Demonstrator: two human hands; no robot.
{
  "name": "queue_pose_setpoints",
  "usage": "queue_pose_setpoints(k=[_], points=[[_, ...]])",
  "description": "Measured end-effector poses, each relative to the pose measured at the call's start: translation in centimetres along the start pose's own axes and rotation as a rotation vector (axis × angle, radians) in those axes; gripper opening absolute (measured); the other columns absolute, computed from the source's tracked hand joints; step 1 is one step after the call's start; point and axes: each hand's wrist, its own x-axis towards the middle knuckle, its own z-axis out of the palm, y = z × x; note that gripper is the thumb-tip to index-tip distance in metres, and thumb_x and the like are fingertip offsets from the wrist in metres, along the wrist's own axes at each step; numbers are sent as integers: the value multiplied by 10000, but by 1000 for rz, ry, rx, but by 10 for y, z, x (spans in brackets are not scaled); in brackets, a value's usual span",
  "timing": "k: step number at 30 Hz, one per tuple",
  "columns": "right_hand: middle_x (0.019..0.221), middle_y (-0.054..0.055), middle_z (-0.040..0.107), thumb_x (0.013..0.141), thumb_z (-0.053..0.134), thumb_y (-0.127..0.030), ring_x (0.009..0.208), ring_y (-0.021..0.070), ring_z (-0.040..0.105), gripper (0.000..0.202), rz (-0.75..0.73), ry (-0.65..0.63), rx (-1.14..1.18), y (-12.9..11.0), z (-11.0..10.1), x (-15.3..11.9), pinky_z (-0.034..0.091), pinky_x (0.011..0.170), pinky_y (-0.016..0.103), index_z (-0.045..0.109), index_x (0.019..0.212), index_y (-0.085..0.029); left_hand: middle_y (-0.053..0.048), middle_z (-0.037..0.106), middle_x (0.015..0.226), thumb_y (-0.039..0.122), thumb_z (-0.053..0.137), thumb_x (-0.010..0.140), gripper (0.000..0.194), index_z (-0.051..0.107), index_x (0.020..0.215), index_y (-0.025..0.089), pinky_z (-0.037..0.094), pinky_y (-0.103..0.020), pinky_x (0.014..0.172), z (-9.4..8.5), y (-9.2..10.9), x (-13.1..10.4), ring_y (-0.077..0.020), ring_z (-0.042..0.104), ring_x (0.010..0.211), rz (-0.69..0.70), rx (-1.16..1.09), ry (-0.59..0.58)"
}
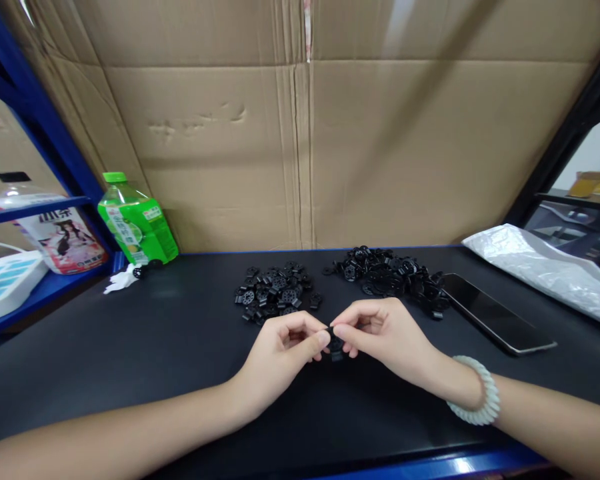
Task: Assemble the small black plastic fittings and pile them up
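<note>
Above the black table (145, 347): my left hand (283, 348), my right hand (391, 339)
Black part (336, 345): pinched in both hands' fingertips

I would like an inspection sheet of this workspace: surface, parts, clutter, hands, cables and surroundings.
Surface: black tabletop, blue front edge.
Parts: left pile and right pile of small black pieces; one black part held.
Clutter: phone, silvery packaging, green bottle, crumpled white material.
Hands: left hand and right hand pinch the same part.
Cables: thin white line by the white device, perhaps a cord.
Surroundings: cardboard behind, blue frame at left.
</note>
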Motion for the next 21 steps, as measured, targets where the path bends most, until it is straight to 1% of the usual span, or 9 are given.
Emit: queue_pose_setpoints(k=[5, 8, 10, 12, 14, 15, 18, 20, 21], points=[[676, 19, 670, 781, 697, -321, 573, 117, 614, 166, -54, -2, -8, -1, 0, 0, 532, 561, 234, 705, 787, -155, -24, 644, 703, 293, 632, 804, 157, 696, 794, 150, 463, -251, 637, -1, 6, -2, -151, 564, 662, 77, 84, 18], [729, 27, 670, 827, 646, -338, 640, 130, 638, 189, -81, -50, 11, 1, 0, 2, 555, 609, 251, 698, 857, -159, -26, 647, 683, 310, 633, 791, 174, 696, 768, 150, 461, -253, 615, -11, 12, 4, -160, 569, 652, 122, 167, 76], [751, 34, 656, 846, 616, -334, 661, 132, 634, 200, -78, -82, -5, 3, 1, 3, 556, 596, 245, 690, 876, -150, -24, 653, 673, 323, 633, 778, 184, 690, 764, 148, 461, -252, 607, -25, 16, 15, -165, 579, 646, 185, 249, 183], [742, 32, 642, 844, 612, -314, 635, 121, 615, 188, -48, -112, -70, 5, 2, 3, 545, 568, 229, 685, 860, -142, -38, 688, 718, 342, 617, 773, 211, 694, 774, 145, 473, -262, 632, -46, 20, 30, -184, 610, 681, 230, 376, 308], [716, 23, 635, 838, 607, -295, 585, 105, 588, 168, -16, -137, -150, 7, 4, 3, 527, 534, 213, 682, 839, -145, -55, 733, 795, 365, 602, 763, 246, 715, 798, 150, 493, -283, 702, -71, 20, 47, -212, 650, 756, 221, 559, 425], [708, 20, 635, 841, 597, -289, 560, 98, 573, 165, -9, -143, -190, 8, 4, 3, 515, 513, 206, 682, 833, -148, -66, 746, 824, 370, 602, 753, 257, 727, 807, 152, 494, -298, 725, -84, 19, 54, -230, 661, 787, 199, 597, 458], [708, 22, 651, 849, 563, -258, 542, 99, 563, 159, -53, -115, -319, 10, 2, 4, 462, 463, 190, 689, 854, -161, -74, 764, 796, 351, 634, 702, 211, 749, 715, 175, 490, -327, 723, -115, 13, 69, -265, 677, 788, 132, 681, 474], [713, 25, 666, 851, 541, -220, 584, 116, 589, 159, -112, -71, -411, 10, -1, 6, 442, 473, 193, 691, 865, -168, -68, 763, 748, 334, 647, 680, 180, 753, 669, 190, 484, -327, 686, -126, 9, 73, -268, 678, 741, 105, 734, 457], [714, 25, 671, 851, 529, -199, 611, 124, 602, 164, -143, -50, -458, 10, -3, 8, 440, 487, 198, 690, 868, -170, -68, 758, 730, 328, 646, 677, 178, 757, 674, 189, 479, -327, 668, -129, 7, 73, -266, 673, 712, 103, 760, 450]])
